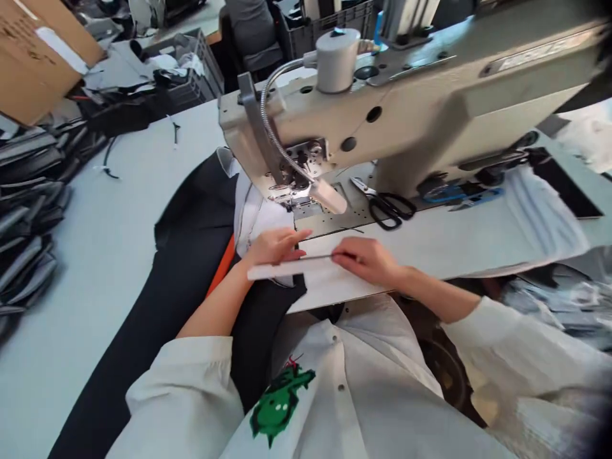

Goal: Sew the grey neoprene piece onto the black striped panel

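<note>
My right hand [366, 261] is closed in a pinch on the end of a thin dark strip [315, 257], just in front of the sewing machine's bed. Its other end runs to my left hand [275, 247], which lies with fingers stretched out and apart. A narrow white band [272, 271] sits below my left palm, along the same line; whether it is joined to the dark strip I cannot tell. Beside my left hand is a black fabric piece [191, 236] with a white lining [261, 220], reaching toward the needle area of the sewing machine [411, 108].
Black-handled scissors [385, 204] lie on the machine bed. Folded white cloth [540, 217] rests at the right, near a blue-handled tool [468, 194]. Stacked dark pieces [33, 191] line the left edge. Behind stand a cardboard box [43, 57] and a grey crate [191, 83].
</note>
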`<state>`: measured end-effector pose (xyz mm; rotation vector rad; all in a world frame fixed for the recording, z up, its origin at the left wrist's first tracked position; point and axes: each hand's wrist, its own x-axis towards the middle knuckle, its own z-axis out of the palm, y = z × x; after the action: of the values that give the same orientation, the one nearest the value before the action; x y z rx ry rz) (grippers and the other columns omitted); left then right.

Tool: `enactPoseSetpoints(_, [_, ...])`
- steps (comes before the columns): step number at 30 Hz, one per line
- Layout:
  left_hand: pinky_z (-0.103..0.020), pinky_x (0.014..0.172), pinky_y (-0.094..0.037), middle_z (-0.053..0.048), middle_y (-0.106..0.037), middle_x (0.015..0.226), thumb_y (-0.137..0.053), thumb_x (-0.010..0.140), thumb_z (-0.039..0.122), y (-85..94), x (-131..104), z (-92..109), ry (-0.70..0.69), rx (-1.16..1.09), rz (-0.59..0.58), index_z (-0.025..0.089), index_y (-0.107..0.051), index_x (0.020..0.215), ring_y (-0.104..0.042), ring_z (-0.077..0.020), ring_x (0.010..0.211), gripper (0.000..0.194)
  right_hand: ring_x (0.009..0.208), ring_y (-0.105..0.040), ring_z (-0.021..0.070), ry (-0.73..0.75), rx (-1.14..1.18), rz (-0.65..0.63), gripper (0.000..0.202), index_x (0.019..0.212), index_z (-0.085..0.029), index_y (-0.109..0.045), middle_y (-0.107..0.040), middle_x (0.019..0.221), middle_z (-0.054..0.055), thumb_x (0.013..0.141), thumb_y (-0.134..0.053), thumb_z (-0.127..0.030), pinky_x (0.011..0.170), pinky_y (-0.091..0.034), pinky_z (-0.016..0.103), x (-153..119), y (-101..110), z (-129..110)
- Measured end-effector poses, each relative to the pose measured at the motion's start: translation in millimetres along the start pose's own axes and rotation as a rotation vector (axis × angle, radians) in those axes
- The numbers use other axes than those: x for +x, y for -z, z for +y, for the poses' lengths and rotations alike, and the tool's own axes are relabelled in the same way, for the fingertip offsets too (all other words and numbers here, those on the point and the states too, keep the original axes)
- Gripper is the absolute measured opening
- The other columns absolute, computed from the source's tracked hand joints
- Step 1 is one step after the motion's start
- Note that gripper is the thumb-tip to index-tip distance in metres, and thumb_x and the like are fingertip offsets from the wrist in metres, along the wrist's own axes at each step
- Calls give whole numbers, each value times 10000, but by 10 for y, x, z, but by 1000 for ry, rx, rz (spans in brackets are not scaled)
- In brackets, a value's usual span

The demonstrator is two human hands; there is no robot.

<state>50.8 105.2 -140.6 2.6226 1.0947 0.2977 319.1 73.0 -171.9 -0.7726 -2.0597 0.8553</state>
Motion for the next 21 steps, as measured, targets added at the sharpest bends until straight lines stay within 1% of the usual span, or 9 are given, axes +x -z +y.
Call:
enactPoseSetpoints(2, [-187, 726, -415, -34, -611, 950, -381, 984, 366, 18, -41, -19, 0, -99, -24, 176, -640, 1194, -551, -96, 810, 384, 590, -463, 87, -157, 115, -150, 296, 786, -136, -629, -555, 651, 7, 891, -502, -383, 537, -349, 216, 488, -140, 162])
enactPoseSetpoints(4, [-177, 739, -414, -21, -600, 943, -319, 1008, 317, 41, -75, -43, 37, -114, -13, 195, -651, 1175, -545, -82, 815, 391, 595, -442, 89, -242, 230, -260, 319, 797, -127, -621, -534, 659, 5, 848, -521, -425, 527, -338, 214, 802, -264, 328])
enactPoseSetpoints(7, [-229, 752, -411, -43, -577, 915, -331, 989, 260, 87, -74, -84, 83, 0, 39, 183, -636, 1215, -520, -120, 839, 387, 596, -456, 105, -299, 239, -115, 357, 1005, -137, -626, -524, 671, 1, 859, -497, -436, 556, -375, 238, 914, -378, 495])
enactPoseSetpoints(10, [-281, 784, -417, -79, -566, 954, -390, 933, 200, 147, -2, -80, 238, 145, 31, 130, -609, 1242, -501, -172, 884, 385, 813, -565, 146, -71, -91, 43, 315, 1128, -174, -618, -628, 904, 32, 913, -462, -342, 719, -437, 284, 773, -408, 490])
enactPoseSetpoints(12, [-317, 833, -414, -95, -555, 1022, -406, 919, 182, 177, 59, -35, 336, 235, -37, 130, -595, 1262, -482, -204, 931, 395, 931, -561, 173, 186, -362, 33, 275, 1118, -184, -631, -619, 1134, 30, 918, -472, -286, 764, -427, 308, 672, -424, 402])
enactPoseSetpoints(13, [-333, 843, -411, -101, -545, 1048, -408, 917, 180, 186, 86, -1, 373, 285, -78, 135, -585, 1278, -470, -219, 948, 404, 902, -557, 178, 289, -467, 25, 257, 1094, -181, -640, -610, 1173, 28, 913, -478, -264, 728, -418, 320, 638, -441, 345])
enactPoseSetpoints(15, [-348, 841, -407, -108, -528, 1069, -410, 915, 171, 193, 126, 73, 435, 382, -148, 139, -539, 1332, -454, -235, 958, 438, 746, -523, 175, 417, -603, 38, 205, 986, -159, -660, -640, 1073, 45, 885, -487, -204, 610, -371, 334, 603, -497, 226])
enactPoseSetpoints(18, [-355, 849, -403, -110, -521, 1109, -421, 906, 153, 187, 158, 168, 476, 471, -226, 132, -436, 1418, -444, -241, 977, 513, 594, -451, 165, 468, -695, 75, 218, 827, -125, -667, -638, 869, 80, 838, -453, -84, 514, -292, 331, 583, -603, 88])
enactPoseSetpoints(21, [-363, 860, -400, -110, -523, 1169, -424, 916, 162, 170, 175, 225, 478, 508, -277, 161, -406, 1442, -449, -242, 1003, 527, 527, -435, 155, 457, -766, 84, 307, 874, -89, -695, -651, 916, 134, 815, -399, -30, 474, -258, 321, 547, -703, 24])
